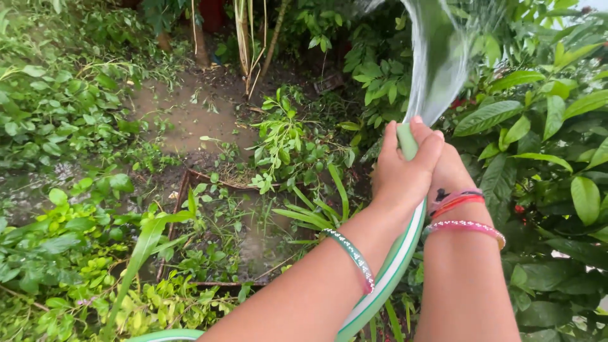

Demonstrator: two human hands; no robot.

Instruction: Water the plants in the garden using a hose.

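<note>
A green garden hose with a white stripe [391, 266] runs up between my forearms from the bottom of the view. My left hand [400, 170] is wrapped around its end, thumb near the nozzle. My right hand [451, 166] grips the same end from behind, mostly hidden by the left. A fan of water [437, 57] sprays upward from the hose tip toward the leafy shrubs at upper right. Bangles circle both wrists: a green one [354, 254] on the left, pink and red ones [465, 225] on the right.
Broad-leaved shrubs [544, 126] fill the right side. Low green plants [57, 253] crowd the left and bottom. A wet muddy patch with puddles [190, 114] lies at centre, with thin stems and trunks [244, 31] behind it.
</note>
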